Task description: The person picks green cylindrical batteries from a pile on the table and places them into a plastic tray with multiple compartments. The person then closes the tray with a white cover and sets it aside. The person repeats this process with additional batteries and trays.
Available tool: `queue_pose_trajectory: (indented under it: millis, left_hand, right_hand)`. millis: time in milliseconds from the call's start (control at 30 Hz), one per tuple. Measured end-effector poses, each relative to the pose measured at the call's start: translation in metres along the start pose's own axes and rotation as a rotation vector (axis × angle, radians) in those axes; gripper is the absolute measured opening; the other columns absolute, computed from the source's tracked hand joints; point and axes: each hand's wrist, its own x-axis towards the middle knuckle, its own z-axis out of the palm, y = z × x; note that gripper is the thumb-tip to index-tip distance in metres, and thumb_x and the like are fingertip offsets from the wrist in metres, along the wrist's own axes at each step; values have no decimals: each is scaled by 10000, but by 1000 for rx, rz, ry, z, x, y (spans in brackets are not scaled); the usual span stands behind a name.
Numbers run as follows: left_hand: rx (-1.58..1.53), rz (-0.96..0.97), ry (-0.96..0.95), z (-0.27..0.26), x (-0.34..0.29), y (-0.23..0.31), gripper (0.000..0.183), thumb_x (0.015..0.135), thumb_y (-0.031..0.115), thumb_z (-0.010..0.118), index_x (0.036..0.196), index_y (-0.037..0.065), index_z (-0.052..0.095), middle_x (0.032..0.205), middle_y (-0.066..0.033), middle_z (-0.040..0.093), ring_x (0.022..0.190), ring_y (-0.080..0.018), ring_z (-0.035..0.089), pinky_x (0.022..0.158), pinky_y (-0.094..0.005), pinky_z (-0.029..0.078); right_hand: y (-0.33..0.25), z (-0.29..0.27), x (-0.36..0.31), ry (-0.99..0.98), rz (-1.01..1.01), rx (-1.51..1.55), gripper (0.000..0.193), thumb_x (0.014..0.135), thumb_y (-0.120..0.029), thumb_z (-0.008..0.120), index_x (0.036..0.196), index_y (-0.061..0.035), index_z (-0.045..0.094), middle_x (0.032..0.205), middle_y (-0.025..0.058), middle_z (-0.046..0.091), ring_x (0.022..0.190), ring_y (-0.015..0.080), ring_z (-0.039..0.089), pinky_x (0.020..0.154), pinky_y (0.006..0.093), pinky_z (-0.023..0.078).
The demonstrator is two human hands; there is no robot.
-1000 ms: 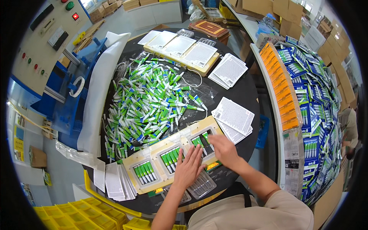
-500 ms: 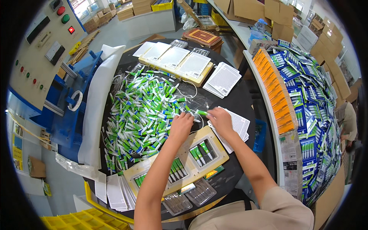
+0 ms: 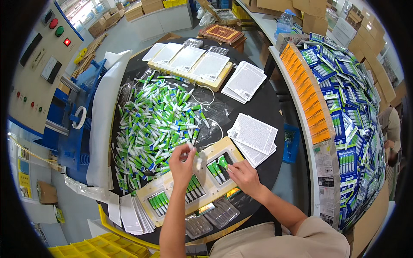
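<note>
A cream tray [image 3: 148,188] with recessed compartments lies in front of me, rows of small green-and-white glue tubes [image 3: 159,202] in it. My right hand [image 3: 244,175] is closed at the right compartment, its fingertips pinching a green glue tube [image 3: 222,162] beside other tubes there. Above the middle compartment, my left hand [image 3: 181,162] is closed around a glue tube [image 3: 192,147], partly hidden and blurred by motion. Beyond it spreads a large loose pile of glue tubes [image 3: 150,124].
White printed cards [image 3: 254,133] lie right of the tray; clear blister shells [image 3: 223,213] lie nearer me. Another cream tray [image 3: 215,82] holding cards stands at the back. A blue press [image 3: 77,124] is at left. Packed glue cards [image 3: 344,124] heap behind an orange-and-white barrier [image 3: 305,94] at right.
My right hand has brought its tube down from above the table to the tray's right compartment. My left hand has come back from the pile's edge toward the tray. The view has shifted slightly.
</note>
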Motion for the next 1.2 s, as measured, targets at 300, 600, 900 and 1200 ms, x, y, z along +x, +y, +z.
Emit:
queue_pose_trajectory:
  millis: [300, 600, 900, 1200]
  left_hand:
    - [-347, -216, 70, -22, -70, 0, 150, 929, 60, 744, 1058, 17, 681, 1005, -38, 706, 897, -103, 653, 794, -260, 531]
    - [-138, -34, 114, -1, -90, 24, 164, 873, 4, 771, 1018, 22, 697, 1015, -59, 726, 903, -129, 669, 788, -256, 528]
    - [562, 828, -136, 51, -109, 37, 311, 823, 110, 656, 1116, 30, 719, 1093, -75, 735, 958, -213, 697, 891, -383, 526]
    - [539, 790, -178, 54, -108, 29, 344, 916, 144, 714, 1238, 26, 676, 1222, -102, 714, 1153, -234, 675, 1022, -427, 503]
  right_hand:
    - [-6, -2, 5, 91, 38, -31, 238, 784, 0, 777, 1017, -3, 727, 850, 82, 639, 743, 267, 609, 627, 365, 505]
    - [-22, 1, -2, 82, 153, -85, 251, 796, -142, 802, 1012, -33, 735, 860, 64, 635, 820, 268, 603, 716, 404, 500]
    - [-28, -46, -22, -257, 969, 992, 377, 1027, -159, 630, 1347, 39, 622, 1084, 55, 719, 854, 78, 651, 732, 230, 560]
    - [-4, -42, -23, 69, 617, 323, 190, 921, -36, 709, 1096, 22, 753, 873, 135, 730, 703, 156, 681, 648, 281, 542]
